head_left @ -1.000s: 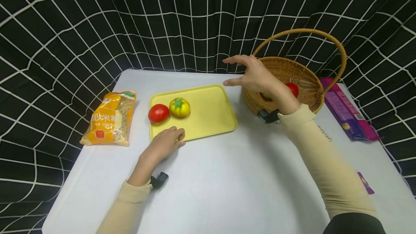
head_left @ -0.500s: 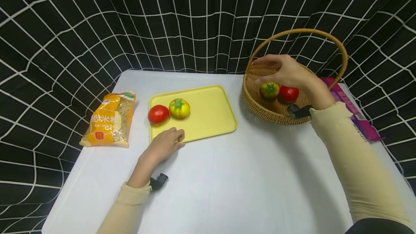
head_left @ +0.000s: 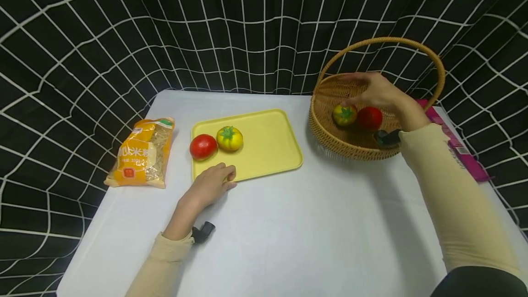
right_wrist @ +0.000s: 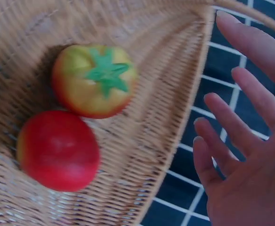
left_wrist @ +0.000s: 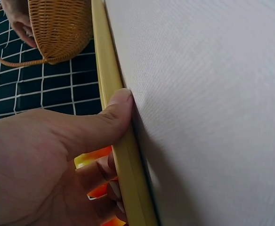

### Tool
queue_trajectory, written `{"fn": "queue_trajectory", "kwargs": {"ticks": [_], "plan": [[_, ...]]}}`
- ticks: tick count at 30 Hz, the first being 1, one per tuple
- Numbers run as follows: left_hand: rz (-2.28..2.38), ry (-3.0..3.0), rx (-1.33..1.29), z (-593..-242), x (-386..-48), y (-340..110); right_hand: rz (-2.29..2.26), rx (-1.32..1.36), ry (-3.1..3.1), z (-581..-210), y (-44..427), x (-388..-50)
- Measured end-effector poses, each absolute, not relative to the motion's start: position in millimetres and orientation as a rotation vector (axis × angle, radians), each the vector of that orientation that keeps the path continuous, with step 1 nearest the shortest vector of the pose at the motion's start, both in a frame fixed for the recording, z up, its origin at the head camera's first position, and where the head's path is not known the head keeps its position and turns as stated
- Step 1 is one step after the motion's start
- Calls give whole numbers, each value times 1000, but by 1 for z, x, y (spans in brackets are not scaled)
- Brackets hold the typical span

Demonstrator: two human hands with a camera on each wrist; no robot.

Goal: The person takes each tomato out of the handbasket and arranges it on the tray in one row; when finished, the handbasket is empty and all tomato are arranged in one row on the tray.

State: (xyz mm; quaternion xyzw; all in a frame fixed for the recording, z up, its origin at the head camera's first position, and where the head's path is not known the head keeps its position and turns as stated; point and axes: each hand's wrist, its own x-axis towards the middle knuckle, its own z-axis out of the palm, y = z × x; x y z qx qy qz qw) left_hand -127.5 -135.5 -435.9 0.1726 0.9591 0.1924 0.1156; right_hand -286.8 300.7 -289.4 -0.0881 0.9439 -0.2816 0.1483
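Note:
In the head view, my left hand (head_left: 209, 185) is at the near edge of the yellow tray (head_left: 268, 145); the left wrist view shows the thumb and curled fingers pinching its rim (left_wrist: 110, 70). A red tomato (head_left: 203, 146) and a yellow one with a green top (head_left: 229, 138) lie at the tray's left end. My right hand (head_left: 377, 90), fingers spread and holding nothing, hovers over the wicker basket (head_left: 330, 139). Inside it, a yellow-red tomato with a green top (right_wrist: 96, 80) touches a red one (right_wrist: 58, 150).
An orange and clear food bag (head_left: 140, 152) lies left of the tray. The basket's tall handle (head_left: 440, 74) arches over it. Behind the basket's right side lies a purple-pink packet (head_left: 474, 168). A black curtain with white grid lines (head_left: 247, 35) surrounds the white table (head_left: 288, 233).
My right hand has moved rightward from the basket's left side to above its inside, uncovering the two tomatoes there. My left hand has stayed at the tray's edge.

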Motion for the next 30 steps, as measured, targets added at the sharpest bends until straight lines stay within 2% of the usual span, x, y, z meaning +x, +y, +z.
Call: {"fn": "queue_trajectory", "kwargs": {"ticks": [30], "plan": [[598,2812,503,-433,-125,-134,-797,-171,2673,-350,319,-301]]}}
